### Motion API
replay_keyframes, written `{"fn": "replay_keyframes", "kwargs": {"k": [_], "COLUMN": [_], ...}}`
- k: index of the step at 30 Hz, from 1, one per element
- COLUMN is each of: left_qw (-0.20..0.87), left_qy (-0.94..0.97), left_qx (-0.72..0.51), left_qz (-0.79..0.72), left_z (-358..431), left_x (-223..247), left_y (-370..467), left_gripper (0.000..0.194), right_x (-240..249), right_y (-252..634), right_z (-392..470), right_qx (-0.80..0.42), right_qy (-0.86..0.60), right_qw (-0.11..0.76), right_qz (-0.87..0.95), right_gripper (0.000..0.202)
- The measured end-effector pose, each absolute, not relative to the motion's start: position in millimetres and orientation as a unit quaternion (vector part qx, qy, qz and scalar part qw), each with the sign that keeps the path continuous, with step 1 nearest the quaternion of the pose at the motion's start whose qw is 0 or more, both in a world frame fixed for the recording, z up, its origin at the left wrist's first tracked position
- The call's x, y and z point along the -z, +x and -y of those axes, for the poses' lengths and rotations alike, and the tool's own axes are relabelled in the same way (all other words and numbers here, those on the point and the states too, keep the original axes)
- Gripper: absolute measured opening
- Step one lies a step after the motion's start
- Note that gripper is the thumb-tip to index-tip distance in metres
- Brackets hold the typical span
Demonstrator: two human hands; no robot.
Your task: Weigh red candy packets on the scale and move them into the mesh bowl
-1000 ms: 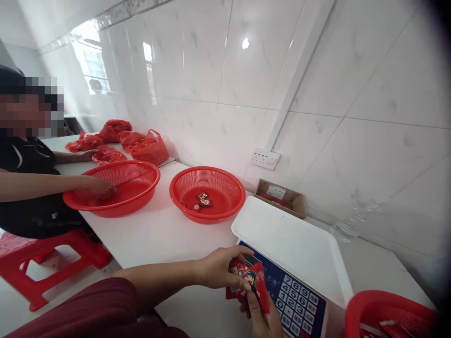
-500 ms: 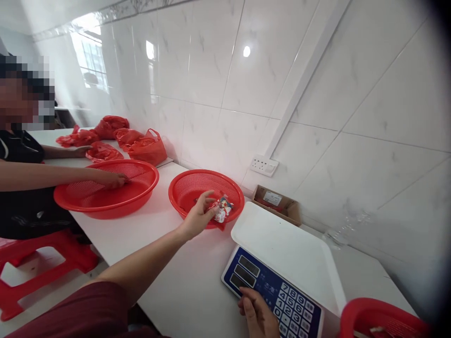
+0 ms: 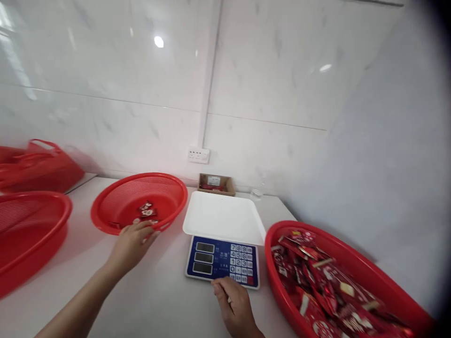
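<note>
My left hand (image 3: 136, 244) is at the near rim of the middle red basket (image 3: 105, 206), fingers loosely bent, thumb apart, with nothing seen in it. Small red wrapped packets (image 3: 147, 211) lie on the basket's floor beyond my fingers. Just in front of the digital scale (image 3: 221, 260) is my right hand (image 3: 234, 300), its fingers curled in and no object showing. The scale's white pan (image 3: 223, 213) bears nothing, and its displays look dark.
A large red tub (image 3: 355, 249) full of red wrapped packets (image 3: 324, 281) stands at the right. Another red basket (image 3: 59, 225) is at the left edge, with red plastic bags (image 3: 52, 169) behind. A small cardboard box (image 3: 229, 186) sits by the wall below a socket (image 3: 199, 155).
My view has turned right, bringing the full tub into sight and the co-worker out of it. The small colourful packet that was at my left hand no longer shows there.
</note>
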State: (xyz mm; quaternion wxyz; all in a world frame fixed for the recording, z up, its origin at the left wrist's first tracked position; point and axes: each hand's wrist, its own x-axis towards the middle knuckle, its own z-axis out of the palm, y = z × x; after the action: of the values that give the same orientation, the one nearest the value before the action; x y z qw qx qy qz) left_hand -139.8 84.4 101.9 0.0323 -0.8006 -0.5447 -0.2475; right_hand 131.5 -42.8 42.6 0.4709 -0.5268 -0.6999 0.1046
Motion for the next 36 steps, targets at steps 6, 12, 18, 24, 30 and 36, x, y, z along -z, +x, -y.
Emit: {"fn": "replay_keyframes", "kwargs": {"k": [6,12,18,24,30,36], "left_qw": [0.046,-0.160,-0.763,-0.861,-0.937,-0.974], "left_qy": [-0.780,-0.807,-0.587,-0.486,-0.324,-0.216], "left_qx": [0.238,0.383,0.091,-0.050,-0.006,0.020], "left_qz": [0.577,0.421,0.255,0.142,0.132,0.068], "left_z": [-100,-67,6,16,-1,-8], "left_x": [-101,-80,-57,-19,-22,-16], "left_y": [-157,-95,-10,6,0,3], "left_gripper": [0.035,0.023,0.042,0.044,0.043,0.040], "right_x": [-78,-117,-104,-95,-100,-124], "right_y": [183,259,299,293,288,297], "right_z": [101,123,118,104,86,67], "right_qx": [0.018,-0.019,-0.075,-0.029,-0.033,-0.034], "right_qy": [-0.630,-0.783,-0.813,-0.806,-0.837,-0.876], "right_qw": [0.468,0.291,0.068,0.001,0.023,0.065], "right_qz": [0.620,0.549,0.573,0.591,0.545,0.477], "right_gripper": [0.024,0.035,0.043,0.047,0.041,0.033]}}
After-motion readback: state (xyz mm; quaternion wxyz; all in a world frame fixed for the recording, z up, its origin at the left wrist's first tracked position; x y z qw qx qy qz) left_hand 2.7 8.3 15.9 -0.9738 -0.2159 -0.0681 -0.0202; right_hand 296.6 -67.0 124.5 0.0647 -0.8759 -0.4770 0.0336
